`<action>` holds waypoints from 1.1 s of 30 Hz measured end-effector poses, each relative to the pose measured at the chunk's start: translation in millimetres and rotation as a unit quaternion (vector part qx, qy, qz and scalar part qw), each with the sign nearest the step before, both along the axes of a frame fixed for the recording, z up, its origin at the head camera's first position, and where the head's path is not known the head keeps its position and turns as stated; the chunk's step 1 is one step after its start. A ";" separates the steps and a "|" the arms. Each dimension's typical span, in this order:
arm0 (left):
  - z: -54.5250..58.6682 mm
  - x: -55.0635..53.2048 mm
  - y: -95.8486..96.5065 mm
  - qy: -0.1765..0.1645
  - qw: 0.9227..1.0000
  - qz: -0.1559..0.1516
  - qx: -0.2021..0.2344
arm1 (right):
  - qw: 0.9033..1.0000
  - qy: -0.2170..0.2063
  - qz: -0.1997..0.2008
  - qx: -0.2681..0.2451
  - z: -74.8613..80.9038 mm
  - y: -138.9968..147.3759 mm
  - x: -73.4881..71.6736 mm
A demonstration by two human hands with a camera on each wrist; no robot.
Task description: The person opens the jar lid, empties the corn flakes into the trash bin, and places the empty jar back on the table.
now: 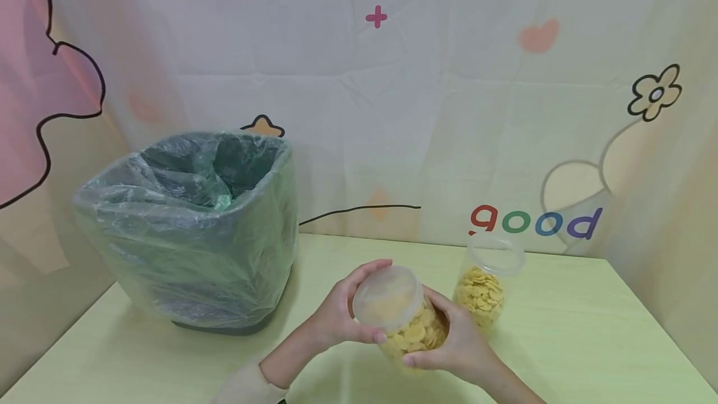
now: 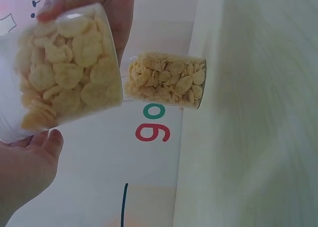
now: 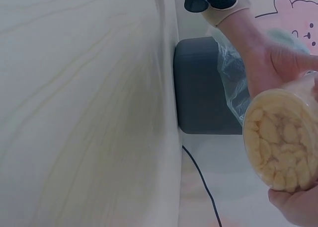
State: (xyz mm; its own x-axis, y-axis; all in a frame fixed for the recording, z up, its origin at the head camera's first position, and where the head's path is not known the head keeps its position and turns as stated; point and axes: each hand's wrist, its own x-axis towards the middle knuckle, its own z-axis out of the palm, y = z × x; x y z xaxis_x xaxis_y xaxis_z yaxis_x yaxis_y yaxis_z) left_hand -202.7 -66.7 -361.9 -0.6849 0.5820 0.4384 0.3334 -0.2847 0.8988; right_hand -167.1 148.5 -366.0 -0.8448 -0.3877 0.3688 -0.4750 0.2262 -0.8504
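My two hands hold a clear plastic jar of yellow flakes (image 1: 417, 336), tilted with its translucent lid (image 1: 387, 298) up and to the left. The left hand (image 1: 341, 315) curls its fingers and thumb around the lid end. Around the body of the jar, the right hand (image 1: 462, 345) grips with its thumb in front. Seen from the right wrist, the jar's flake-filled base (image 3: 280, 142) is off the table. A second clear jar of flakes (image 1: 479, 298) stands upright just behind the right hand, and appears in the left wrist view (image 2: 166, 80) too.
On the left of the pale table (image 1: 561, 329) stands a dark bin (image 3: 198, 88) lined with a clear greenish plastic bag (image 1: 191, 248). A printed cloth (image 1: 392, 129) hangs behind the table and along its sides.
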 end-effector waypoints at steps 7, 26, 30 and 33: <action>-2.7 1.3 1.3 -0.007 0.999 0.036 -0.010 | 1.000 0.011 -0.027 0.010 -2.2 -0.4 -1.3; -2.4 14.0 17.9 -0.105 0.976 0.185 -0.049 | 0.995 0.003 -0.094 0.044 -3.2 -3.2 -4.4; -1.8 17.1 20.4 -0.117 0.969 0.209 -0.057 | 0.995 -0.006 -0.095 0.044 -3.9 -3.5 -4.9; -2.5 18.0 21.3 -0.121 0.967 0.216 -0.062 | 0.994 -0.013 -0.097 0.044 -4.3 -3.6 -5.1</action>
